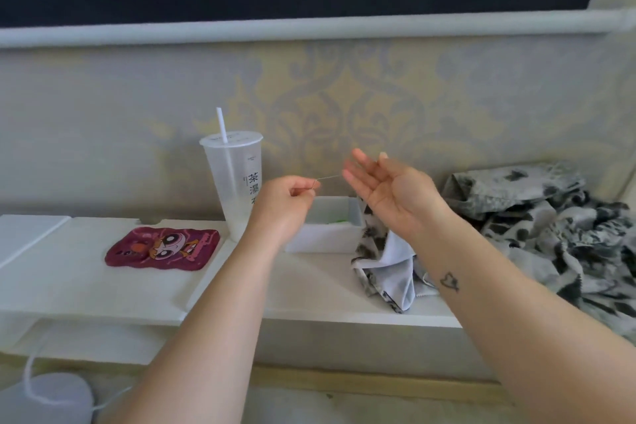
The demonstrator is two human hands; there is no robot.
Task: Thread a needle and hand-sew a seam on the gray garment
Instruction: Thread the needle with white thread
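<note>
Left hand [285,198], frame centre: pinching needle [328,178]. Right hand [389,189] beside needle tip: fingers straight, empty. Garment [550,224] heaped right.

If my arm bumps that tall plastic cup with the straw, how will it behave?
The cup looks nearly empty, so it is probably light and easy to slide. Tall with a narrow base, it would likely tip rather than stay put.

Head view, facing forward, close over white shelf [86,289]
</note>
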